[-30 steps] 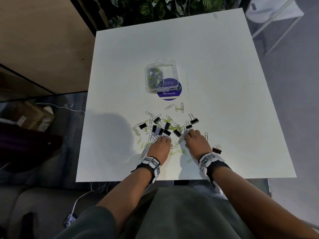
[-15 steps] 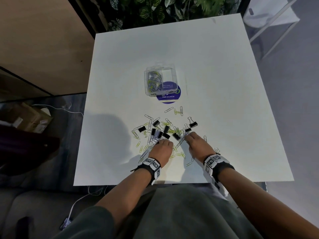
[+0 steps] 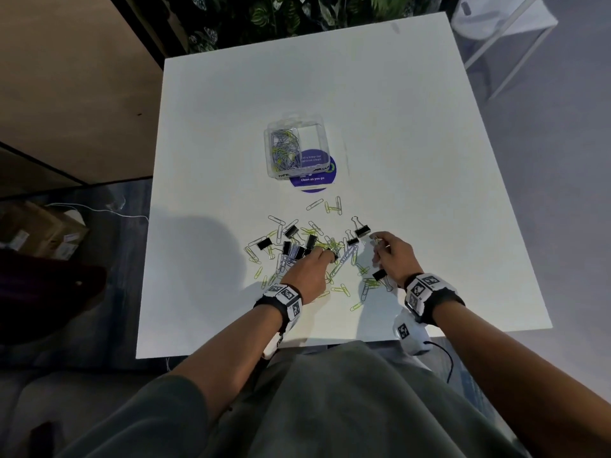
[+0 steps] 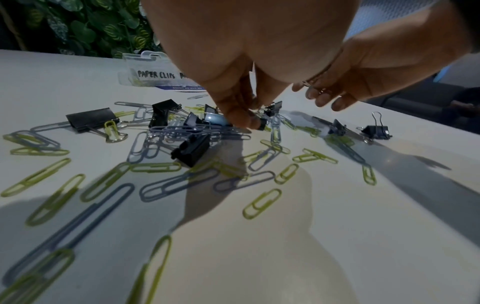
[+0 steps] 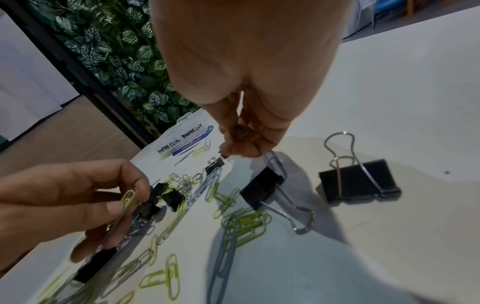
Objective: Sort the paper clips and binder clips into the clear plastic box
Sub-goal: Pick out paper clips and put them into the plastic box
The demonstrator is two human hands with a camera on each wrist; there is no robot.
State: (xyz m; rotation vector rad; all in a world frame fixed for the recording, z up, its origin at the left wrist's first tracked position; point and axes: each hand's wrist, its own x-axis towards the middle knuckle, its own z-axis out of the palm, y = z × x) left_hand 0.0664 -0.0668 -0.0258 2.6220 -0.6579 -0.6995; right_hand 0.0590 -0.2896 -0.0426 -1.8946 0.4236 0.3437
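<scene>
A pile of yellow-green and grey paper clips (image 3: pixel 344 289) mixed with black binder clips (image 3: pixel 362 231) lies on the white table (image 3: pixel 429 160) near its front edge. My left hand (image 3: pixel 325 256) reaches down into the pile; in the right wrist view its fingers (image 5: pixel 124 203) pinch a yellow-green paper clip (image 5: pixel 128 197). My right hand (image 3: pixel 377 241) hovers just right of the pile and pinches a small clip with silver wire loops (image 4: pixel 309 84). The clear plastic box (image 3: pixel 322 127) stands further back; its left compartment holds paper clips, and the right one looks bare.
A round purple sticker (image 3: pixel 314 181) lies partly under the box. Two large binder clips (image 5: pixel 361 181) sit close under my right hand. A leafy wall (image 3: pixel 281 14) stands behind the table. Cardboard boxes (image 3: pixel 43 233) lie on the floor at left.
My right hand has lifted off the pile and shifted right with a small clip pinched in it. My left hand has stayed on the pile, fingers now reaching further right.
</scene>
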